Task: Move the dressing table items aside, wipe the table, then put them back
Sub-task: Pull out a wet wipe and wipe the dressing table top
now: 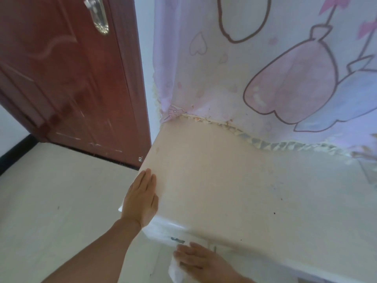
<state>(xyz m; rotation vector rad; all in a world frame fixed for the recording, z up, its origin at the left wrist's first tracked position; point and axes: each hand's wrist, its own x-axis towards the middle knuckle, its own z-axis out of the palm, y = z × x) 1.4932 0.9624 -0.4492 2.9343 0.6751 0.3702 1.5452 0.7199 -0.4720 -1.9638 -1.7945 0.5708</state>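
The cream dressing table (234,180) fills the middle and right of the view, its top bare with small dark specks. My left hand (140,199) lies flat on the table's left corner, fingers together and pointing away from me. My right hand (195,260) is below the front edge, pressing a white wipe cloth (175,270) against the table's front face beside a small metal drawer handle (177,240). No dressing table items show on the top.
A pink and white cartoon-print cloth (265,68) with a frilled hem hangs over the back of the table. A dark red door (67,78) with a silver handle stands at the left. Pale floor tiles (51,201) lie to the left.
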